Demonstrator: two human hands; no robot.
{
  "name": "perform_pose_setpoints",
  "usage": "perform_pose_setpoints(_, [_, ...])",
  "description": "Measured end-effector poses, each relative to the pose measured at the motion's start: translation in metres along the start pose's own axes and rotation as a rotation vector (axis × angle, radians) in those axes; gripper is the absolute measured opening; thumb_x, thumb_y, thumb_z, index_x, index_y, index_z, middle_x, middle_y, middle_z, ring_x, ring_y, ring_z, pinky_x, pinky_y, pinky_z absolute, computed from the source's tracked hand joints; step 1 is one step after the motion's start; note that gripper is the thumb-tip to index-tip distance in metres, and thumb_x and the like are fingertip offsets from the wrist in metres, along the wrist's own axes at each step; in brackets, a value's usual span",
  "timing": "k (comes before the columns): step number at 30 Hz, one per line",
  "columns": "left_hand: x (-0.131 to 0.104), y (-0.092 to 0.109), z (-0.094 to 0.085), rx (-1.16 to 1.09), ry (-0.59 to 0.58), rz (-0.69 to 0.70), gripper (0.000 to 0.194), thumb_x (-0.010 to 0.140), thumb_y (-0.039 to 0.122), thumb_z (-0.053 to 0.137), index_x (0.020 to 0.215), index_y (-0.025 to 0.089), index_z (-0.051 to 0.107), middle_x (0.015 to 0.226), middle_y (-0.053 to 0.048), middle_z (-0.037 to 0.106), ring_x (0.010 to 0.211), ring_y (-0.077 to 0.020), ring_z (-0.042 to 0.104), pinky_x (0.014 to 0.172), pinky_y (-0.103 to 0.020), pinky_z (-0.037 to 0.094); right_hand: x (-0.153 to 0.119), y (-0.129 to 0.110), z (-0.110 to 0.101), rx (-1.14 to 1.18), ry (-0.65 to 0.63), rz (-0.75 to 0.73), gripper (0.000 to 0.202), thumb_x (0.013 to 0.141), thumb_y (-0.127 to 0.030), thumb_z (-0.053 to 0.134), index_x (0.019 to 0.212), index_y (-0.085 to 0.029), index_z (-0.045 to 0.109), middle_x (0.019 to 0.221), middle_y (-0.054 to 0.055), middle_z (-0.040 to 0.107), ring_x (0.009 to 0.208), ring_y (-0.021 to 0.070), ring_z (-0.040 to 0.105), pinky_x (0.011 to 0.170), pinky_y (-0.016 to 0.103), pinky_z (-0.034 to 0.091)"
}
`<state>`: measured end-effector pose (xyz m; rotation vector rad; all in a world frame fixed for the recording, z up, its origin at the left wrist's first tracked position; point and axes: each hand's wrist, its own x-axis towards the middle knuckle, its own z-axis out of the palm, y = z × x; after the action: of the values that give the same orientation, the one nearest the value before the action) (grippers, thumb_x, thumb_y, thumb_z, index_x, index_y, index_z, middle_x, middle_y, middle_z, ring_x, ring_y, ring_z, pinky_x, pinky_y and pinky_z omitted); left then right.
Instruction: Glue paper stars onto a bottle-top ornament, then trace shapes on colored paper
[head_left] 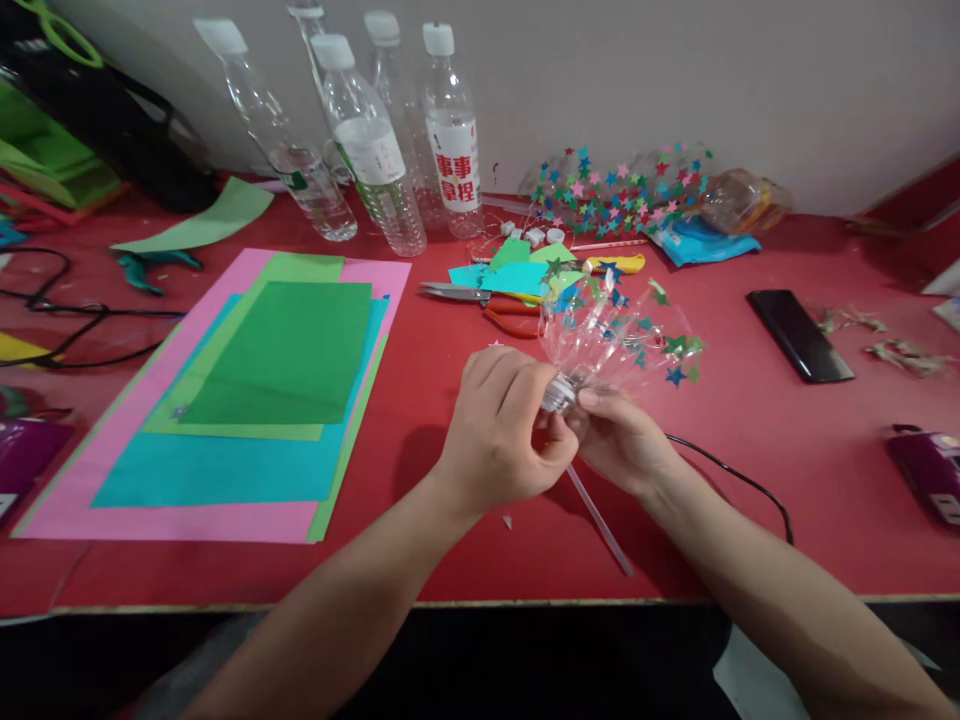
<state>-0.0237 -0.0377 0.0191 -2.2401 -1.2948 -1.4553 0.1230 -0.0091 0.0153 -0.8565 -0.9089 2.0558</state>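
Near the middle of the red table, my left hand pinches the white threaded neck of a clear plastic piece. The piece fans out in clear strips with blue and green paper stars at their ends. My right hand grips the same piece from the right, close beside the neck, its thumb on the clear plastic. Some of its fingers are hidden. A thin clear straw slants down below the hands toward the table's front edge.
Stacked coloured paper lies left. Several bottles stand at the back wall. Scissors, paper scraps and a yellow cutter lie beyond my hands, near more star-tipped strips. A black phone rests right.
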Motion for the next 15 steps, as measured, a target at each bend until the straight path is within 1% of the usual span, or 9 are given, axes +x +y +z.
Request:
perform_pose_setpoints(4, [0.0000,-0.0007,0.0004,-0.017,0.005,-0.010,0.035,0.067,0.012,0.055,0.100,0.020,0.051,0.082,-0.006,0.058,0.080,-0.0247,0.055,0.075,-0.040,0.045,-0.0003,0.0009,0.0010,0.006,0.001,-0.011,0.016,0.066,-0.037,0.075,0.069,-0.023,0.068,0.063,-0.001,0.056,0.065,0.0142,0.053,0.074,0.031,0.047])
perform_pose_setpoints(8, [0.0000,0.0005,0.0003,-0.056,0.024,-0.031,0.035,0.066,0.010,0.057,0.099,0.019,0.054,0.084,-0.006,0.060,0.081,-0.0239,0.056,0.077,-0.040,0.046,-0.0001,0.0004,0.0032,0.036,-0.024,-0.034,0.015,0.068,-0.034,0.075,0.076,-0.023,0.071,0.074,0.000,0.064,0.070,0.0134,0.057,0.074,0.028,0.048])
perform_pose_setpoints(10, [-0.0001,0.0012,0.0005,-0.104,0.031,-0.093,0.033,0.065,0.010,0.059,0.097,0.019,0.057,0.084,-0.005,0.060,0.081,-0.0224,0.056,0.077,-0.039,0.046,0.0000,0.0006,0.0037,0.051,-0.038,-0.057,0.013,0.070,-0.032,0.074,0.078,-0.023,0.071,0.077,0.000,0.065,0.071,0.0122,0.058,0.074,0.027,0.048])
perform_pose_setpoints(11, [-0.0001,0.0009,0.0010,-0.160,0.035,-0.163,0.032,0.065,0.010,0.060,0.095,0.019,0.058,0.084,-0.005,0.061,0.081,-0.0213,0.056,0.077,-0.038,0.047,-0.0001,0.0008,0.0038,0.055,-0.044,-0.071,0.012,0.070,-0.031,0.074,0.079,-0.023,0.071,0.078,0.000,0.066,0.072,0.0120,0.059,0.075,0.027,0.049])
perform_pose_setpoints(12, [0.0003,0.0001,0.0016,-0.249,0.042,-0.267,0.030,0.065,0.010,0.060,0.093,0.020,0.060,0.084,-0.004,0.062,0.080,-0.0200,0.057,0.077,-0.036,0.047,-0.0002,0.0009,0.0037,0.060,-0.053,-0.081,0.013,0.071,-0.031,0.074,0.081,-0.023,0.072,0.079,0.000,0.066,0.074,0.0123,0.060,0.077,0.027,0.049])
perform_pose_setpoints(13, [0.0011,-0.0015,0.0025,-0.373,0.058,-0.402,0.028,0.066,0.010,0.060,0.092,0.020,0.061,0.084,-0.003,0.063,0.079,-0.0186,0.057,0.075,-0.034,0.047,-0.0005,0.0009,0.0036,0.064,-0.065,-0.089,0.016,0.071,-0.031,0.074,0.084,-0.024,0.072,0.081,0.000,0.067,0.076,0.0127,0.061,0.078,0.028,0.049])
perform_pose_setpoints(15, [0.0045,-0.0064,0.0043,-0.701,0.118,-0.713,0.022,0.066,0.011,0.059,0.086,0.020,0.063,0.081,-0.001,0.064,0.076,-0.0156,0.059,0.072,-0.030,0.047,-0.0016,0.0001,0.0035,0.057,-0.092,-0.102,0.023,0.071,-0.031,0.075,0.092,-0.025,0.071,0.088,0.001,0.068,0.079,0.0132,0.062,0.080,0.029,0.050])
